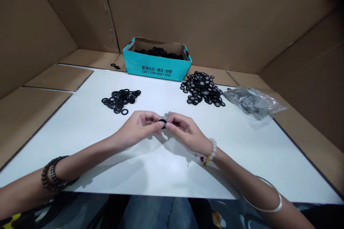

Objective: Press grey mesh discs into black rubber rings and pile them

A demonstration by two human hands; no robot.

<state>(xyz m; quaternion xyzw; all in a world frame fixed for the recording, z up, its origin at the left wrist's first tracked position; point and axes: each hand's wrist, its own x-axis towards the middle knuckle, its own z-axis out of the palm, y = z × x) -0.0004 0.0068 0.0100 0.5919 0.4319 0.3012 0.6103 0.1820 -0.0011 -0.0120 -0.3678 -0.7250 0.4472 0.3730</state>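
Between my two hands is a small black ring (162,121), held up just above the white table. My left hand (141,125) is closed, with its thumb and fingers pinching the ring's left side. From the right, my right hand (185,128) pinches the same ring with thumb and forefinger. The fingertips cover much of it, so I cannot tell whether something sits in its middle. Beyond my left hand lies a loose pile of black rings (120,99). Farther right is a larger heap of black rings with grey centres (202,87).
A turquoise box (158,66) holding many black rings stands at the back. A clear plastic bag (252,103) with small grey pieces lies on the right of the white table (166,171). Cardboard walls (215,18) surround the table. A few rings (115,66) lie left of the box.
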